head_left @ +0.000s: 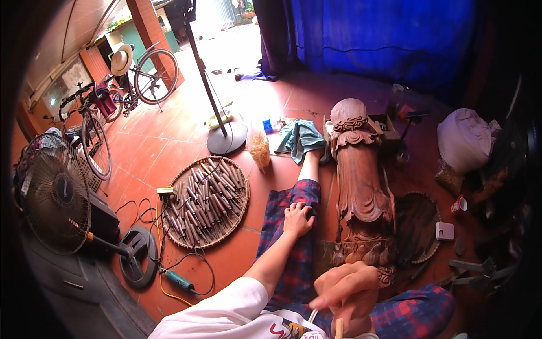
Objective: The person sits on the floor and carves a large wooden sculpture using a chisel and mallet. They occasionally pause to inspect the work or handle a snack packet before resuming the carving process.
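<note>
My left hand (pixel 297 219) lies with its fingers apart on my outstretched leg in red and blue plaid trousers (pixel 285 243); nothing is in it. Close to my chest, my right hand (pixel 347 288) is raised with curled fingers. A thin pale stick (pixel 339 329) and a slim whitish strand (pixel 313 316) show just below it, but what the fingers grip is unclear. A carved brown wooden post (pixel 361 181) with a ball-shaped top (pixel 348 114) lies along the right side of that leg. My foot rests by a teal cloth (pixel 302 138).
Left of my leg, a round woven tray (pixel 247 198) holds many slim wooden-handled tools (pixel 203 200). Nearby are a green corded power tool (pixel 179 281), a fan (pixel 62 192) and a stand base (pixel 227 139). A white sack (pixel 466 141) and a red cup (pixel 459 204) are at right.
</note>
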Tool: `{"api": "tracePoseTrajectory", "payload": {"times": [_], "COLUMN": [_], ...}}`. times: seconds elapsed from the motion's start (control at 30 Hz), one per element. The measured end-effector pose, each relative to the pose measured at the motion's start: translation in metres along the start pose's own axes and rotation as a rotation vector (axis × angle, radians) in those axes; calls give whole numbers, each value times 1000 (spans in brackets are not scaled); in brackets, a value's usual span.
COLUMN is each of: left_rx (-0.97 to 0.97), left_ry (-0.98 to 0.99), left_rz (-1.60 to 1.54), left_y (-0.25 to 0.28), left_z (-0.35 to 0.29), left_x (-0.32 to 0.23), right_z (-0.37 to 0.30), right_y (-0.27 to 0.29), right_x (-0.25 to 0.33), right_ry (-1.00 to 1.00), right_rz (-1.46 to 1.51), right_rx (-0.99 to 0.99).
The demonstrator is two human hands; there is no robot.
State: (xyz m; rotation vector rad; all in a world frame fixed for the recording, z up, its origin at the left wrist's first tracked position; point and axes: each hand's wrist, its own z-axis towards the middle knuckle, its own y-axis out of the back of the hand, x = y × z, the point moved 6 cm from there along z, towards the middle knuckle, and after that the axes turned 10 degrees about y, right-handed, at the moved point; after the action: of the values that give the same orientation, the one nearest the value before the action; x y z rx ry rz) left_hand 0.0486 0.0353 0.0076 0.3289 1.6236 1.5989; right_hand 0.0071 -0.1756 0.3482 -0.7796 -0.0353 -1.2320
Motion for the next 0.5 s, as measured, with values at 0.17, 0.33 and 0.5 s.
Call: {"api": "tracePoseTrajectory", "payload": {"times": [0.17, 0.33, 0.5], "left_rx": [-13, -2, -4], "left_ry": [-19, -3, -8], "left_rz": [-12, -10, -42], "left_y": [4, 2, 3], "left_z": [1, -1, 2], "left_x": [-7, 0, -4], "right_z": [3, -4, 0], "right_y": [-16, -12, -8], "right_x": [-7, -15, -12], "right_ry": [-78, -120, -120], "right_rz": [408, 530, 557], "right_rx": [135, 78, 77]}}
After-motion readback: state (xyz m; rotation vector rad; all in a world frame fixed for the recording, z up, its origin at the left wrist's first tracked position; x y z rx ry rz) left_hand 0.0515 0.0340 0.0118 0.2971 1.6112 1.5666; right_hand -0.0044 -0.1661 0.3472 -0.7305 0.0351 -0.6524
